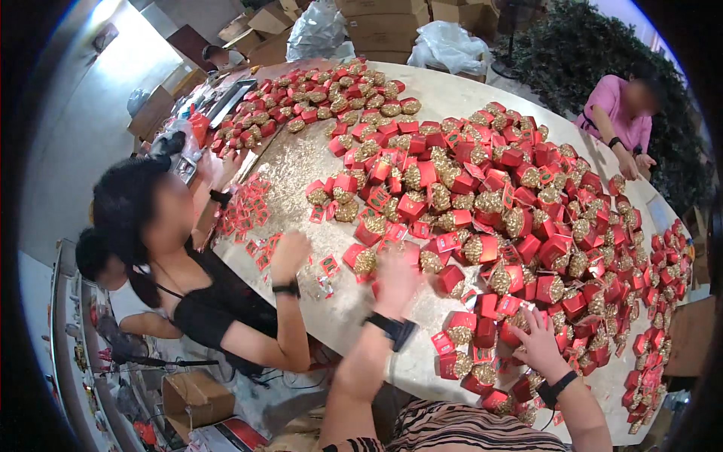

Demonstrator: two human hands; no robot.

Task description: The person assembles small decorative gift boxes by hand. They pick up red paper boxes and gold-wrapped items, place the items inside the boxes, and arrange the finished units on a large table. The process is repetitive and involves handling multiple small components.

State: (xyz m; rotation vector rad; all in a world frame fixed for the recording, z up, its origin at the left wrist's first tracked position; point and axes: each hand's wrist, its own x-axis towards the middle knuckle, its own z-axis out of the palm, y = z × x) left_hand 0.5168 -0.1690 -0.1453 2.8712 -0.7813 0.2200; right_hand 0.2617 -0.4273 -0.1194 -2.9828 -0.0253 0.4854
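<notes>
Small red pot-shaped ornaments with gold, beaded-looking tops lie heaped on the pale table, many with little printed tags. My left hand is over the near left edge of the heap, beside a red ornament. Motion smears its fingers, so whether it holds anything does not show. Lower down and to the right, my right hand reaches onto the ornaments with its fingers spread. It touches or hovers just above a red one. Both my wrists carry dark bands.
At my left sits a co-worker in black, one arm on the table near loose red tags. Another person in pink stands at the far right. A second ornament pile lies farther back, with cardboard boxes behind.
</notes>
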